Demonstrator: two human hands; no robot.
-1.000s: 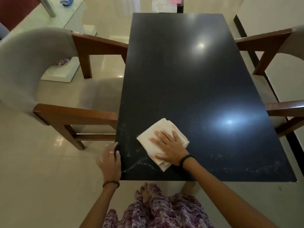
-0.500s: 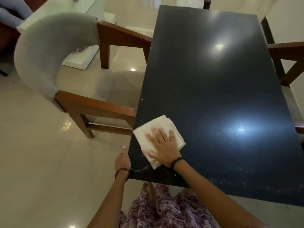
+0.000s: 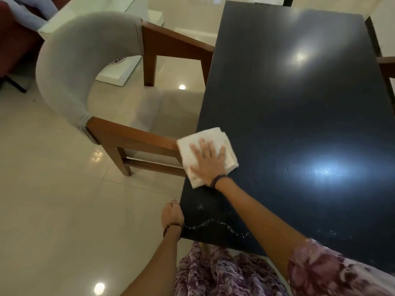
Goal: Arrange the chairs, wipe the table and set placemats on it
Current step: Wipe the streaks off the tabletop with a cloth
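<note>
A long black dining table point(image 3: 299, 107) with a glossy top fills the right of the view, its near left corner crossed by a wavy pale streak of residue point(image 3: 215, 225) and faint specks running along the near edge. Drawn up to its left side stands a wooden armchair point(image 3: 132, 99) with a curved grey upholstered back, the tip of its near armrest meeting the table's edge; only a sliver of a second chair point(image 3: 386, 65) shows at the far right. At that left edge lies a folded white cloth point(image 3: 213, 135), one corner overhanging toward the armrest, pinned flat under the right hand point(image 3: 209, 165), fingers spread and straight, pressing rather than gripping. The left hand point(image 3: 172, 214) sits at the table's near left corner, its fingers appearing to curl over the edge as a brace; how firmly it holds cannot be told. The step in hand looks to be the wiping of the table, with the chairs seemingly in place and no placemats in sight. The next move would call for a sweep of the cloth back toward the near corner to lift the streak and the specks, with pressure kept even so the overhanging cloth does not slide off the edge.
</note>
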